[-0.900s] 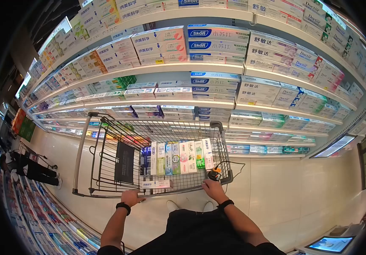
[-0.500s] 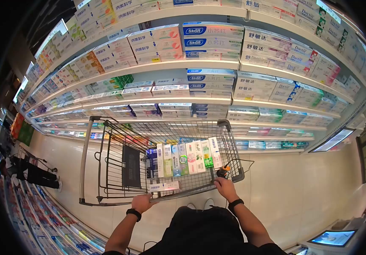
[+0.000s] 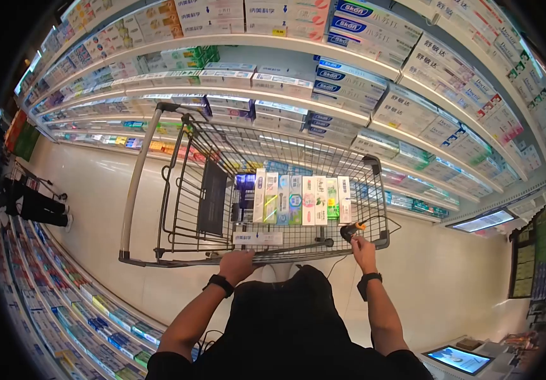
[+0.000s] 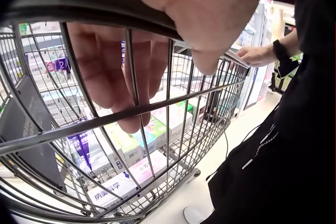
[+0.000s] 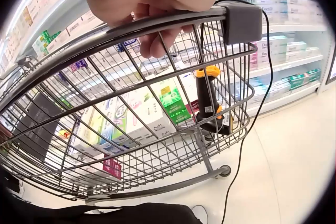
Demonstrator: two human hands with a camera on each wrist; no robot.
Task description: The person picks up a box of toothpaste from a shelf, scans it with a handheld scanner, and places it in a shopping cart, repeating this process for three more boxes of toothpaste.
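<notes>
My left hand [image 3: 237,265] grips the near rim of a wire shopping cart [image 3: 212,197]; in the left wrist view its fingers [image 4: 102,71] hang over the rail inside the basket, the thumb outside. Farther right, my right hand [image 3: 364,252] holds the same rim near the corner, fingers curled over it in the right wrist view. Inside the cart stands a row of toothpaste boxes [image 3: 314,201]. One more white and pink box [image 3: 257,239] lies flat near my left hand. A black and orange handheld scanner [image 5: 209,98] with a cable hangs at the corner beside my right hand.
Shelves of stacked toothpaste boxes [image 3: 349,82] run along the cart's far side. Another shelf [image 3: 76,316] lies at the lower left. A person in dark trousers [image 3: 41,206] stands at left beside another cart. A lit screen [image 3: 460,359] is at lower right.
The cart and both hands on its rim have shifted up and to the right in the head view, and the shelves now appear tilted. Both hands stay on the rim.
</notes>
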